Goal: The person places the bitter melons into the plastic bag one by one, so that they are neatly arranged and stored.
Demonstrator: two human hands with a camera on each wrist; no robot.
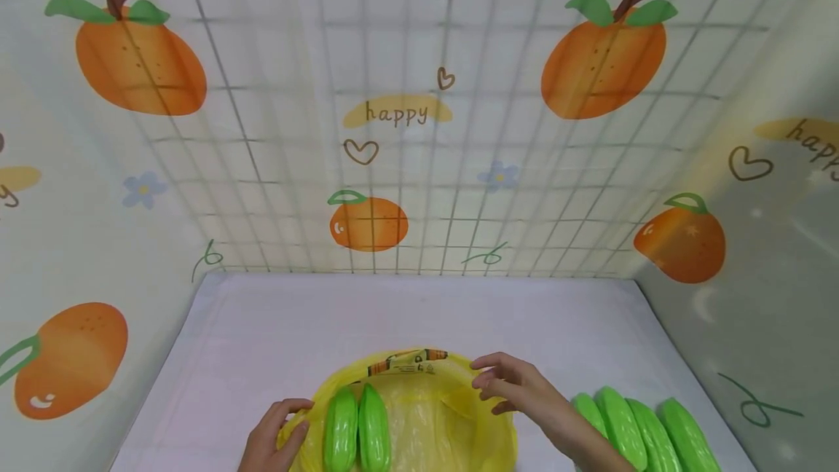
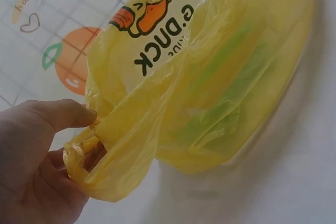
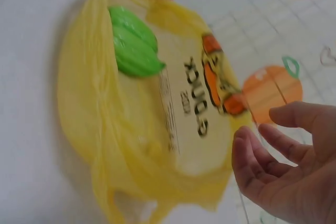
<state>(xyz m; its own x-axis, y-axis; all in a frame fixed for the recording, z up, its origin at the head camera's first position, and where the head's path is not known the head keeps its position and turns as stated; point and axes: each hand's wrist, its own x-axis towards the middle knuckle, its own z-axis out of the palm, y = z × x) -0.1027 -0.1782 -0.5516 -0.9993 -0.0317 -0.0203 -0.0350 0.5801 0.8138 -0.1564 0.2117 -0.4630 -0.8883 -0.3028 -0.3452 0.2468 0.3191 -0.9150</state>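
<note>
Right of the bag (image 1: 426,414), green fruit (image 1: 625,432) points lengthwise away from us, nearer our right hand (image 1: 514,384), fingers loosely apart; our left hand (image 1: 275,432) seemingly pinches the handle (image 2: 75,157).

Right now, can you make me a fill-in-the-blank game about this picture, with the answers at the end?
1. The color of the plastic bag is ____.
2. In the head view, the number of green things showing inside the bag is ____.
3. On the white surface, the number of other green things showing is ____.
4. The hand holding the bag is the person's ____ one.

Missing words: yellow; two; four; left.
</note>
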